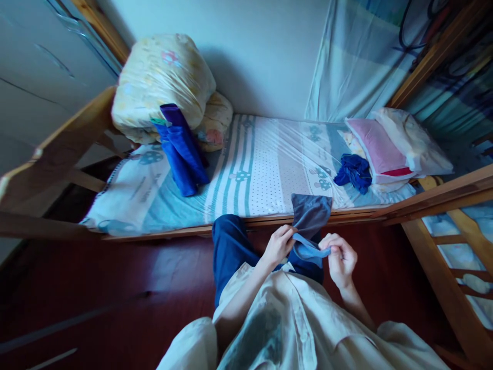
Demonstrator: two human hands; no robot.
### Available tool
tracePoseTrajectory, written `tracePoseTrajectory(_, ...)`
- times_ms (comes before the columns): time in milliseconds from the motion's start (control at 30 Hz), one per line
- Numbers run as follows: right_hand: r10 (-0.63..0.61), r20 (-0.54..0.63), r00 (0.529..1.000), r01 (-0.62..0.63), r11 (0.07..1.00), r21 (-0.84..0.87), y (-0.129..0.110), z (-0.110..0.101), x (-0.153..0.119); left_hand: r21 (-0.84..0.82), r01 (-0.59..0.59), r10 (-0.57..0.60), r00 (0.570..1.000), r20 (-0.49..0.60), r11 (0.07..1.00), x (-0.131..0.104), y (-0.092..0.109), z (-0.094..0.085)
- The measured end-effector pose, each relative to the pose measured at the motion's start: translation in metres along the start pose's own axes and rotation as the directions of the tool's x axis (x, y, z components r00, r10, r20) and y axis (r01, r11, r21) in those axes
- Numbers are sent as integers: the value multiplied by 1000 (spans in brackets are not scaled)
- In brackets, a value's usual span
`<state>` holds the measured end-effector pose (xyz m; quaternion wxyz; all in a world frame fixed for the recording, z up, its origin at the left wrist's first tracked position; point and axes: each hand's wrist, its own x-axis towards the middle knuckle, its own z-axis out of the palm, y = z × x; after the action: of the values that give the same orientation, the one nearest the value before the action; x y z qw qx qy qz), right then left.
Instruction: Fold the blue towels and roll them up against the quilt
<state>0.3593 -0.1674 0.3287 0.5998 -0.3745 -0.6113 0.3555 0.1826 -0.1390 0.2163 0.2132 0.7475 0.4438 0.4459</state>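
Note:
My left hand (pixel 280 243) and my right hand (pixel 340 257) are both closed on a small grey cloth garment (pixel 314 215), over my lap. Between my fingers its lighter blue-grey edge is held apart, so the opening shows as a loop. The garment's darker flat part reaches away from me, past the front edge of the bed. Its exact kind I cannot make out. A crumpled dark blue cloth (pixel 353 172) lies on the bed, beyond my right hand.
The bed (pixel 265 174) has a patterned sheet and a wooden frame. Folded blue trousers (pixel 181 151) lean against a bundled yellow quilt (pixel 162 87) at the left. A pink pillow (pixel 379 146) lies at the right, near a wooden ladder (pixel 435 277). Dark red floor (pixel 154 288) surrounds my legs.

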Motion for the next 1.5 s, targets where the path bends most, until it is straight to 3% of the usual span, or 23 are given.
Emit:
tracePoseTrajectory(167, -6, -94, 996, 18, 993, 120, -12, -13, 14, 46, 130, -129, 992, -9, 990, 3, -28, 3)
tracePoseTrajectory(333, -40, -263, 964, 62, 995, 78, -23, -33, 30, 79, 212, -211, 977, -22, 974, 4, -47, -17)
tracePoseTrajectory(567, -64, -587, 807, 54, 998, -34, -26, -62, 44, 275, 283, -299, 954, 16, 919, -16, -70, -48)
tracePoseTrajectory(733, -22, -678, 735, -37, 997, -73, -22, -102, 46, 382, 270, -327, 940, 92, 884, -32, -80, -76)
tracePoseTrajectory(933, 98, -666, 740, -178, 983, -53, -16, -143, 41, 436, 261, -349, 927, 135, 861, -60, -84, -137)
tracePoseTrajectory(1133, 360, -528, 769, -369, 925, 93, -14, -152, 32, 420, 326, -411, 903, 126, 847, -80, -46, -192)
tracePoseTrajectory(1233, 458, -347, 818, -431, 889, 156, -21, -153, 27, 371, 383, -458, 879, 135, 846, -80, -19, -212)
tracePoseTrajectory(1333, 468, -224, 855, -433, 882, 187, -25, -157, 23, 313, 403, -465, 871, 157, 860, -75, -1, -229)
tracePoseTrajectory(1433, 464, -206, 861, -452, 886, 108, -17, -166, 21, 333, 348, -410, 902, 137, 876, -67, 3, -241)
tracePoseTrajectory(1500, 457, -235, 858, -473, 881, -15, -5, -173, 22, 385, 306, -355, 933, 61, 871, -62, 2, -245)
